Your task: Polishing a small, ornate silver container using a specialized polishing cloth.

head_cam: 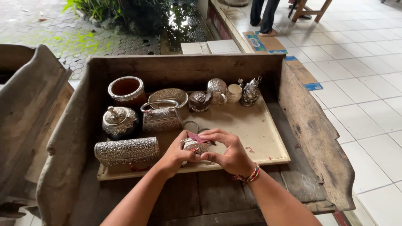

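Both hands clamped on small silver box (196, 146): left hand (178, 155) grips its left side, right hand (228, 152) its right, over tray (268, 138). Silver clutch (127, 151) just left of left hand.

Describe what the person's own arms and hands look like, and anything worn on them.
Both forearms are bare, with no sleeves in view. The right hand has a woven bracelet at the wrist, made of many-coloured threads in red, green, yellow and blue. The left hand shows no bracelet, watch or glove. No rings can be made out on either hand.
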